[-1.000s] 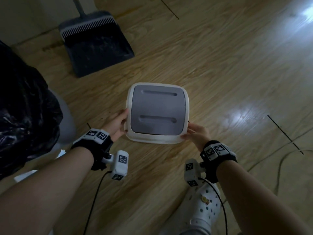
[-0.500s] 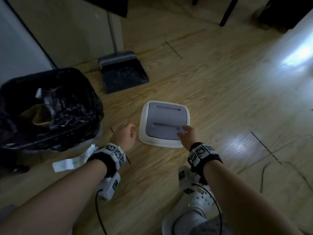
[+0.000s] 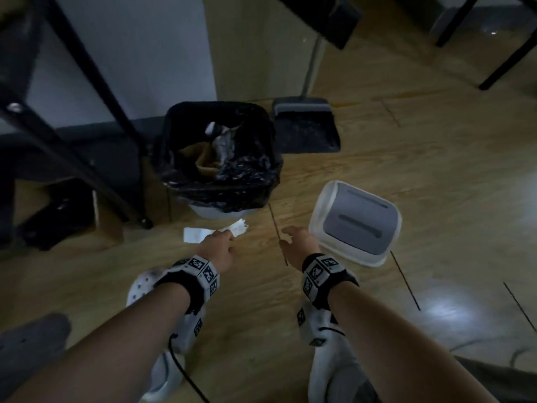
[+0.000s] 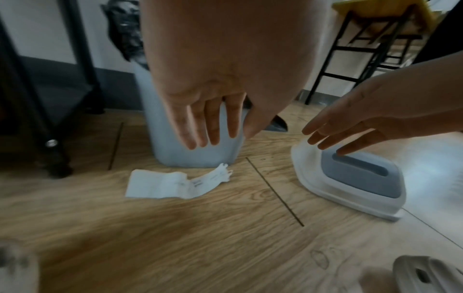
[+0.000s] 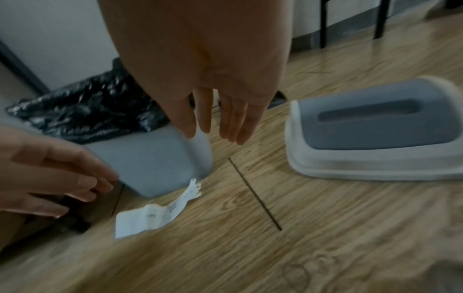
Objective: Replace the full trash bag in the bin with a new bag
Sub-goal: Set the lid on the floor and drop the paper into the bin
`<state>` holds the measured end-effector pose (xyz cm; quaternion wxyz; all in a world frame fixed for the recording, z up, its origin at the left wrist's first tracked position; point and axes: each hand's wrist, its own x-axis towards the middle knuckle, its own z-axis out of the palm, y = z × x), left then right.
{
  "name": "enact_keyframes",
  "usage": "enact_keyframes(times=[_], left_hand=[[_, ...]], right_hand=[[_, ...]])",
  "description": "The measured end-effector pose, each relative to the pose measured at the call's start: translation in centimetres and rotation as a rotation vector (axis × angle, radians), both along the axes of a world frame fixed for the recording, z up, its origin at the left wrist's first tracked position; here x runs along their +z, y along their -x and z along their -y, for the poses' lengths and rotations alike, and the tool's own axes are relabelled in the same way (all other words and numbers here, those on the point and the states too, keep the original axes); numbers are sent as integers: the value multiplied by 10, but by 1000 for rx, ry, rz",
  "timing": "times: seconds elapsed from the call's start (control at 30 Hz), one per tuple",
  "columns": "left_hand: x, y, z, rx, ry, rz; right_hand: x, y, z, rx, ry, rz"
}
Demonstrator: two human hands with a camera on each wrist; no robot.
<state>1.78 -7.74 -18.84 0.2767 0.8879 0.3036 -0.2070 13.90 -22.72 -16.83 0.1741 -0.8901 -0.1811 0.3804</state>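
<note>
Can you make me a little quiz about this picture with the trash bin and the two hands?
1. True or false: the bin lid is sitting on top of the bin.
2. What lies on the floor between the bin and the left hand?
A. a spoon
B. a slip of paper
C. a sock
3. Fill in: the black trash bag is still ____ the bin.

Key
1. False. The lid lies on the wooden floor, to the right of the bin.
2. B. The slip of paper lies right in front of the bin.
3. Inside. Trash shows in it, and both the left hand and right hand hold nothing.
</note>
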Motion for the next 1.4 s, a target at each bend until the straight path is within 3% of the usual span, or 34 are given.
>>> enact_keyframes(times=[0.27, 0.5, 0.6, 0.67, 0.73, 0.83, 0.97, 1.27, 1.4], left_hand=[[-59, 31, -53, 146, 53, -66], [-105, 23, -80, 159, 122, -97], [-111, 19, -83, 157, 141, -118], [-112, 18, -83, 135, 146, -139], [-112, 18, -83, 110, 138, -136], [-104, 20, -83, 149, 164, -121], [-85, 23, -80, 206, 166, -81], [2, 34, -55, 130, 80, 52], [49, 41, -48, 60, 28, 130]], right_hand=[[-67, 20, -80, 254, 59, -75], [-125, 12, -116, 23, 123, -100], [-139, 1, -122, 53, 209, -61], [-134, -4, -130, -2, 126, -196], [-127, -4, -137, -336, -123, -382], [-130, -2, -133, -271, 48, -436], [-119, 5, -122, -138, -43, -401], [-9, 17, -83, 174, -223, -198], [43, 24, -66, 185, -323, -46]])
